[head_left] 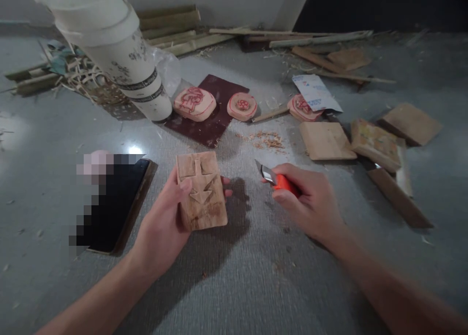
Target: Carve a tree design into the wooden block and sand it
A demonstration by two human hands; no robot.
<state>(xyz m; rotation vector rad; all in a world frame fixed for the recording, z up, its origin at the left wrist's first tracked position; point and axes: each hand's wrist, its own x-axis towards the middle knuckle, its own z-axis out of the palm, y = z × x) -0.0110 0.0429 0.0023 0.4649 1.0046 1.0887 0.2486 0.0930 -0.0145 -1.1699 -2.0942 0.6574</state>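
Note:
My left hand (166, 223) grips a rectangular wooden block (202, 191) with angular shapes carved into its face, held a little above the grey floor. The thumb lies on the block's left edge and the fingertips show at its right edge. My right hand (310, 203) is closed around an orange-handled carving knife (278, 180); its short blade points up and left toward the block, a hand's width away from it.
A dark phone (117, 203) lies left of the block. A tall paper cup (117, 47) stands at the back left beside dark sandpaper (215, 118) carrying red-marked wooden pieces (194, 103). Flat wood blocks (326, 140), shavings and bamboo strips (310, 37) lie at the right and back.

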